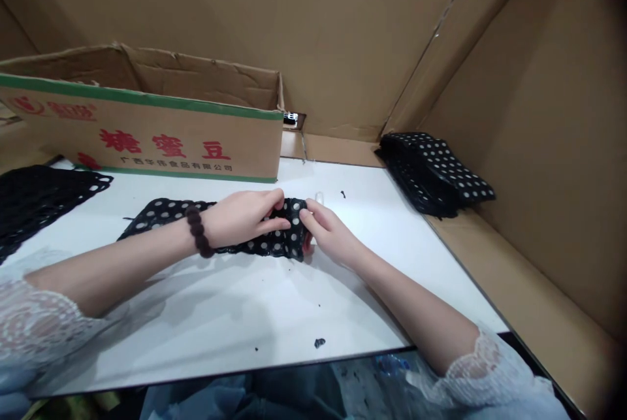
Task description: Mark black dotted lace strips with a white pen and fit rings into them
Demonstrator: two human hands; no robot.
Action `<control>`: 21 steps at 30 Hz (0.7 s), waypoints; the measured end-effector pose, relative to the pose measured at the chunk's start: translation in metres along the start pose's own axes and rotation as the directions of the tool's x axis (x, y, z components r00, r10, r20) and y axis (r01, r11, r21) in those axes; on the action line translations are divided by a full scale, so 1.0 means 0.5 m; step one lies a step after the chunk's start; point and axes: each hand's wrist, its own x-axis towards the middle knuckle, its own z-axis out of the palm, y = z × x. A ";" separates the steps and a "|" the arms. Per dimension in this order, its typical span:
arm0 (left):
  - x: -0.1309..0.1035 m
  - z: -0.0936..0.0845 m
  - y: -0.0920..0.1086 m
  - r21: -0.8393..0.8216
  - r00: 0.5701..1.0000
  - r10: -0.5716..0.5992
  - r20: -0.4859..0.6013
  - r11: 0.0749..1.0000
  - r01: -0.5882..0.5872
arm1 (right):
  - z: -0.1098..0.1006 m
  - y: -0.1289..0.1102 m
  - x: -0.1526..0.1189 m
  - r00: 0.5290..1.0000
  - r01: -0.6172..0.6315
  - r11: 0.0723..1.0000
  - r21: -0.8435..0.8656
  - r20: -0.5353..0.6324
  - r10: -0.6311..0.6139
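Observation:
A long black fabric piece with pale dots (166,210) lies across the white table. My left hand (245,219) rests over its right part, thumb and fingers pinched on the cloth near the right end. My right hand (326,227) grips the right end edge between thumb and fingers, some fingertips showing under it. My left forearm and wrist, with a dark beaded band, cover part of the cloth. A small clear loop (319,198) lies just behind my right hand.
An open cardboard box (196,139) stands at the back left. Black netted fabric (44,198) lies at the left edge. Folded dotted black pieces (435,172) are stacked at the back right. Cardboard walls (343,34) enclose the white table (206,322), where small black scraps (319,343) lie.

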 end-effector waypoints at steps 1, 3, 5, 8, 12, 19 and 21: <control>0.000 0.008 0.006 0.028 0.999 0.018 -0.027 0.999 -0.017 | 0.002 -0.005 -0.003 1.000 0.006 1.000 0.006 0.021 -0.006; 0.000 0.020 0.009 0.076 0.997 0.067 -0.044 0.995 -0.064 | 0.006 -0.013 -0.007 0.999 0.031 0.999 -0.012 0.043 -0.031; -0.001 0.026 0.009 0.112 0.994 0.109 -0.029 0.988 -0.105 | 0.007 -0.019 -0.010 0.997 0.064 0.997 -0.048 0.052 -0.062; -0.001 0.027 0.012 0.142 0.989 0.143 -0.026 0.980 -0.138 | 0.007 -0.023 -0.011 0.994 0.085 0.994 -0.065 0.073 -0.080; -0.003 0.027 0.020 0.161 0.982 0.186 -0.035 0.971 -0.178 | 0.008 -0.021 -0.012 0.993 0.072 0.997 -0.038 0.091 -0.068; -0.003 0.043 0.014 0.137 0.974 0.184 -0.131 0.976 -0.166 | 0.020 -0.027 -0.010 0.992 0.103 0.993 -0.049 0.080 -0.099; -0.001 0.046 0.010 0.063 0.982 0.090 -0.169 0.995 -0.080 | 0.019 -0.025 -0.007 0.994 0.094 0.995 -0.014 0.061 -0.093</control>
